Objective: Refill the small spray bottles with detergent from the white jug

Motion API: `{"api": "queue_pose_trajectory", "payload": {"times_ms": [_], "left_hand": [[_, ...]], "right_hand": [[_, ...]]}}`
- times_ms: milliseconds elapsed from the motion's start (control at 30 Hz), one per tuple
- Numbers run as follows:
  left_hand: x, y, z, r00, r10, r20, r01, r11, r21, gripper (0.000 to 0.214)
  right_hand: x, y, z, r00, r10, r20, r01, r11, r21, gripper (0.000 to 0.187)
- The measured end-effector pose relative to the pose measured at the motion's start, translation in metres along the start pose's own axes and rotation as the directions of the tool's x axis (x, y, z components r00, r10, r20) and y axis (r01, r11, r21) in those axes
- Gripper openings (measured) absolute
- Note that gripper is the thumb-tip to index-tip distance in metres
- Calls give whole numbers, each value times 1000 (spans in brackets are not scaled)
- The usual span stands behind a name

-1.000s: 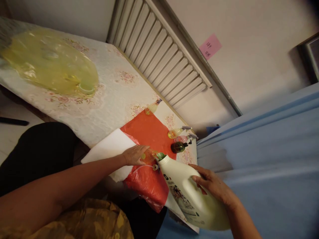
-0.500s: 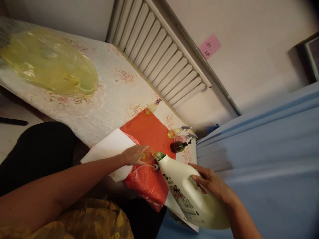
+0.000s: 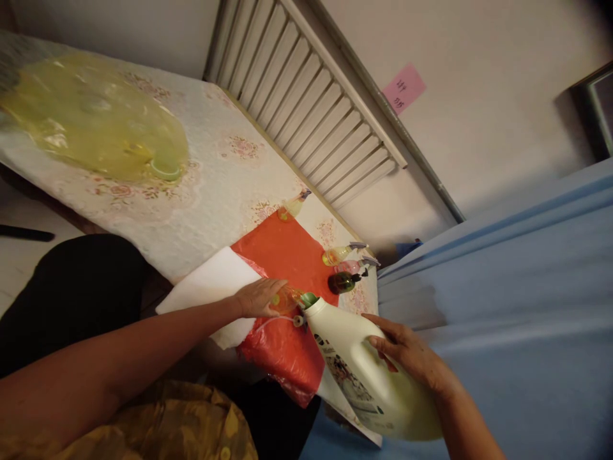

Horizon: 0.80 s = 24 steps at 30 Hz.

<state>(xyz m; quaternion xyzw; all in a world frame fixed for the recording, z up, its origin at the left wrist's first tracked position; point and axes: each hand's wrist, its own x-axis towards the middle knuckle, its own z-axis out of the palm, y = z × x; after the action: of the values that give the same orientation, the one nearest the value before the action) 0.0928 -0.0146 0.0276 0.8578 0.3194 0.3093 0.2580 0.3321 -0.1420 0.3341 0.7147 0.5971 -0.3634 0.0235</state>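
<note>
My right hand (image 3: 407,354) grips the handle of a large cream detergent jug (image 3: 357,367), tilted so its open green-rimmed mouth meets a small clear bottle (image 3: 286,298). My left hand (image 3: 258,298) is wrapped round that small bottle and steadies it on a red plastic sheet (image 3: 287,255). A pump nozzle with a thin tube (image 3: 297,321) lies on the sheet just below the small bottle.
Three small spray bottles (image 3: 347,266) stand at the red sheet's far edge and another bottle (image 3: 292,206) at its top corner. A white cloth (image 3: 211,284) lies under my left wrist. A yellow plastic bag (image 3: 90,121) lies on the flowered tablecloth (image 3: 215,185). Blue bedding (image 3: 502,306) lies to the right.
</note>
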Motion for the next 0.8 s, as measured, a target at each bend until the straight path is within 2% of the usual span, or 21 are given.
{"api": "queue_pose_trajectory", "payload": {"times_ms": [167, 800], "left_hand": [[0, -1, 1, 1000, 11, -6, -11, 1000, -16, 93], [1, -1, -1, 1000, 4, -3, -4, 1000, 1, 91]], "right_hand": [[-1, -3, 0, 1000, 19, -3, -19, 1000, 2, 70], [0, 0, -1, 1000, 11, -11, -11, 1000, -6, 66]]}}
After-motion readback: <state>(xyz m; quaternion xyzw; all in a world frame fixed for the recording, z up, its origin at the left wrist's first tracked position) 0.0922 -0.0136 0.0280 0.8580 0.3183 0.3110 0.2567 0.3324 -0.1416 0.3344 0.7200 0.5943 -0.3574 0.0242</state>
